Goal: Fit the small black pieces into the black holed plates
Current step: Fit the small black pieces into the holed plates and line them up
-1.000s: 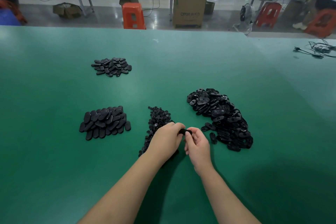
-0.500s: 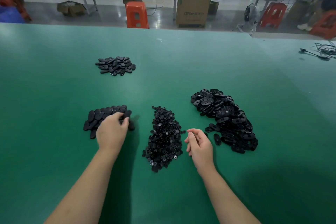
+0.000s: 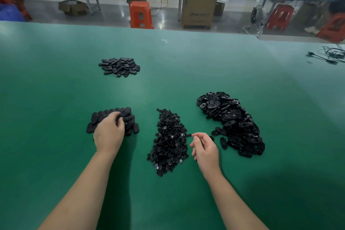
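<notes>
Bare green table (image 3: 56, 84) lies wide open between the four black piles. The small pieces pile (image 3: 169, 142) sits close between both hands, with thin green gaps on each side.

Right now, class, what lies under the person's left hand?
The left hand rests on the near-left pile of oval pieces on the green table. Its fingers curl into the pile; whether the grip holds a piece is hidden beneath the hand.
</notes>
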`<state>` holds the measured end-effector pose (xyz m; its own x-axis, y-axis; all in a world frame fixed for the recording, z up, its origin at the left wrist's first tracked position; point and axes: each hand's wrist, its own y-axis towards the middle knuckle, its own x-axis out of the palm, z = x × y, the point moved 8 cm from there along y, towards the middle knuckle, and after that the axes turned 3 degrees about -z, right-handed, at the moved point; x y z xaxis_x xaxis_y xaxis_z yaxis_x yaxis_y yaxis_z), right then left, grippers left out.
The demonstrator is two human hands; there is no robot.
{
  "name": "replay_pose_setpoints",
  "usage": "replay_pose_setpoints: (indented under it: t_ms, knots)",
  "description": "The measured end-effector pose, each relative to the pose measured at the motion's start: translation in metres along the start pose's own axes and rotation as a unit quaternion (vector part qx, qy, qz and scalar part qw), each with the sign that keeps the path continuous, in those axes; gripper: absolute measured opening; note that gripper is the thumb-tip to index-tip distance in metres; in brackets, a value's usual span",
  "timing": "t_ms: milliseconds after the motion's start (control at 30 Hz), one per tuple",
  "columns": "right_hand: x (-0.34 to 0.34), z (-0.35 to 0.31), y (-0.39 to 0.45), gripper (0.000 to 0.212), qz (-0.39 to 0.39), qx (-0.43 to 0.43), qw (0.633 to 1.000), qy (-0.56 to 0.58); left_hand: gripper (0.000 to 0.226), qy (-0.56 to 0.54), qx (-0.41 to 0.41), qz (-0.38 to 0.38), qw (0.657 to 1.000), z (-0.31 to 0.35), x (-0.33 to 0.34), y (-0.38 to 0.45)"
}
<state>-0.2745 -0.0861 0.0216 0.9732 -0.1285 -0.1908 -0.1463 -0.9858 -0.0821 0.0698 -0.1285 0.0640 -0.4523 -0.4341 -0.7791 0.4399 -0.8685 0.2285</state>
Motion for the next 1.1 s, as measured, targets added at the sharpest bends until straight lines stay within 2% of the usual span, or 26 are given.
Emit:
replay_pose_setpoints:
  t_ms: [133, 300, 600, 933, 1100]
  knots:
    - [0.001, 0.000, -0.001, 0.016, 0.001, 0.001, 1.000, -0.002, 0.018, 0.000, 0.106, -0.089, 0.990, 0.029, 0.029, -0.023]
    - [0.001, 0.002, 0.000, 0.017, 0.001, 0.000, 1.000, -0.003, 0.018, 0.046, 0.096, -0.160, 0.981, 0.040, 0.058, -0.048]
    - [0.003, 0.008, 0.003, 0.020, 0.004, 0.003, 1.000, -0.024, 0.017, 0.043, 0.076, -0.163, 0.983, 0.054, 0.069, -0.053]
    - [0.002, 0.009, 0.004, 0.021, 0.023, -0.002, 0.999, -0.036, 0.015, 0.054, 0.093, -0.114, 0.988, 0.051, 0.067, -0.054]
    - [-0.001, -0.006, -0.002, 0.019, 0.073, -0.070, 0.986, -0.134, 0.013, 0.054, 0.110, -0.096, 0.988, 0.050, 0.066, -0.056]
